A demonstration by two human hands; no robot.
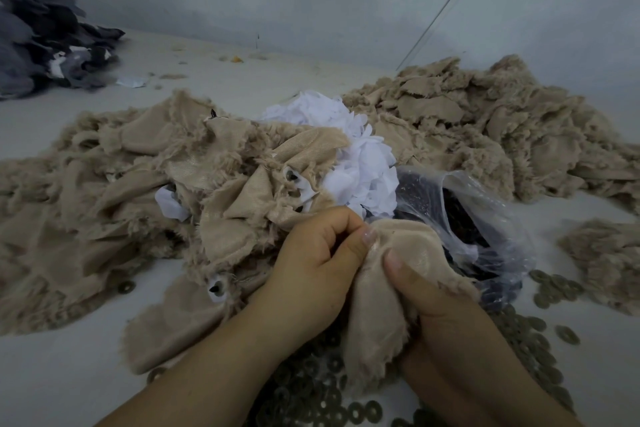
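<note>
Pale surface (62, 374) lies under heaps of beige plush cut-outs (138, 184). The left hand (311, 263) and right hand (446, 308) both hold one beige plush piece (381, 315), fingers (349, 246) curled and pinching its top. A clear plastic bag (485, 215) lies just beyond the fingers, and metal washers (356, 412) are scattered beneath them.

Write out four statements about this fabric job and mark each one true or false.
1. Both the left hand and the right hand grip one beige fabric piece. True.
2. The plastic bag lies left of both hands. False: it lies to the right, behind the right hand.
3. Washers lie scattered on the table. True.
4. The white pieces sit on top of the dark pile. False: they lie mid-table beside the bag, far from that pile.
</note>
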